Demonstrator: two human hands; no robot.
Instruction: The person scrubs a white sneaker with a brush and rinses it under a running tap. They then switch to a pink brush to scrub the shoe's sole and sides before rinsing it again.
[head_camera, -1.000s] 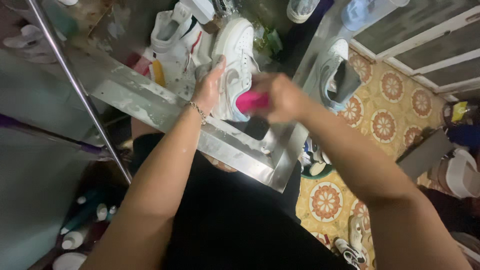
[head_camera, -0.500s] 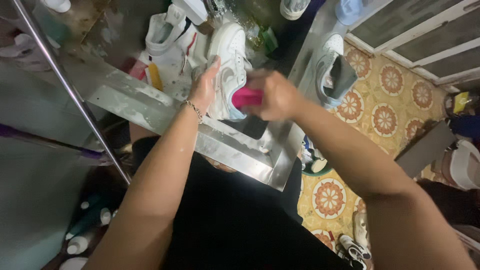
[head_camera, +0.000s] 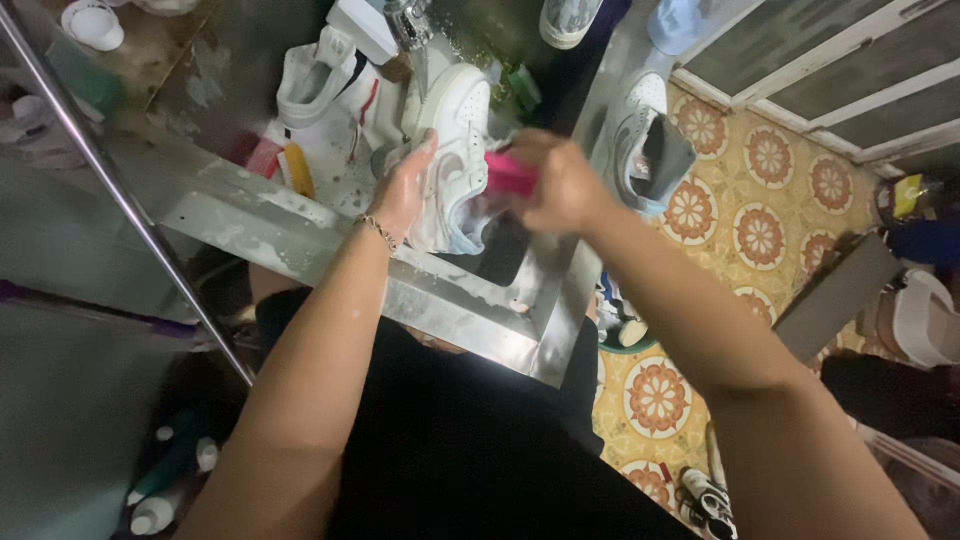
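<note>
My left hand grips a white sneaker by its side, holding it over a steel sink. My right hand is closed on a pink brush pressed against the sneaker's upper. A second white high-top shoe with red trim lies in the sink just left of the held sneaker. A thin bracelet sits on my left wrist.
A grey-and-white shoe rests on the sink's right ledge. A metal pole slants across the left. Bottles stand on the floor at lower left. Patterned floor tiles and more shoes lie to the right.
The pink brush and my right hand have moved up along the sneaker, from its lower side towards its middle. My left hand keeps its hold on the shoe.
</note>
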